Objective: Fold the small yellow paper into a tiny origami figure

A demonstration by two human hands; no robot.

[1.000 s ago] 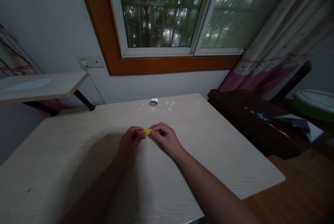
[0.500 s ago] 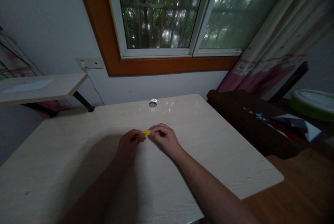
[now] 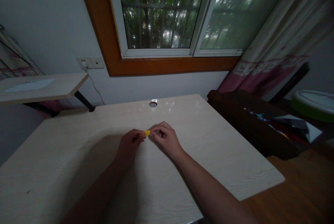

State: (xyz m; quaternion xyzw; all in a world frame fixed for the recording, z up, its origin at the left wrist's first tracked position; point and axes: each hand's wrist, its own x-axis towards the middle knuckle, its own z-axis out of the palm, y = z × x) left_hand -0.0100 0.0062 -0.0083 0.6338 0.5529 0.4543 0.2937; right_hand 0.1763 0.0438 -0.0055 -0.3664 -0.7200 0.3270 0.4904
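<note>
A small folded piece of yellow paper (image 3: 147,133) is pinched between both hands just above the pale wooden table (image 3: 78,154). My left hand (image 3: 129,144) grips its left end with curled fingers. My right hand (image 3: 165,139) grips its right end, thumb and fingertips pressed together. Most of the paper is hidden by the fingers; only a short yellow strip shows between them.
A round cable hole (image 3: 153,104) lies at the table's far edge below the window. A small side shelf (image 3: 44,88) juts out at left. At right stands a dark wooden box (image 3: 250,119) holding coloured papers, with a green-rimmed lid (image 3: 313,102) behind it.
The hands have drawn slightly closer together, so less of the yellow paper shows between them. Otherwise they stay in the same spot.
</note>
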